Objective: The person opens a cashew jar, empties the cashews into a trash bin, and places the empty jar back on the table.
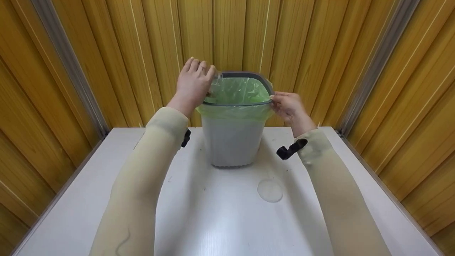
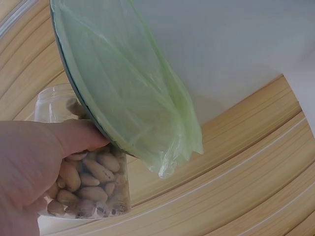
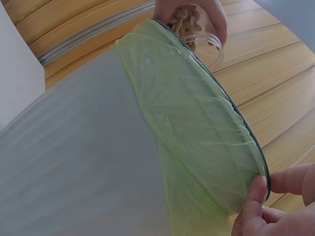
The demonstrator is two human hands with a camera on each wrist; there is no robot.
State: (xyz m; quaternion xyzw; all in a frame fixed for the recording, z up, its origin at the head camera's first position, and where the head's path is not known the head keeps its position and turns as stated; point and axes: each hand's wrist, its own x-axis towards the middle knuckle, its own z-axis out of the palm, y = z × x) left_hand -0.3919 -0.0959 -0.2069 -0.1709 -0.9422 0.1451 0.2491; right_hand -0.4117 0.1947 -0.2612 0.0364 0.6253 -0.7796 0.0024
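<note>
A light grey trash can (image 1: 233, 140) with a dark rim (image 1: 245, 74) stands on the white table. A thin green bag (image 1: 233, 113) lines it and folds over the outside. My left hand (image 1: 193, 83) grips a clear plastic jar (image 2: 54, 101) of brown oval nuts (image 2: 88, 179) at the can's left rim. The jar lies tilted, its round mouth towards the can's opening in the right wrist view. My right hand (image 1: 288, 106) pinches the rim and bag edge at the right between thumb and fingers. The bottom of the can's inside is hidden.
A round clear lid (image 1: 270, 190) lies flat on the table (image 1: 227, 227), in front of the can and to its right. Yellow wood-patterned walls (image 1: 117, 53) with grey metal corner posts (image 1: 71, 60) close in the back and both sides.
</note>
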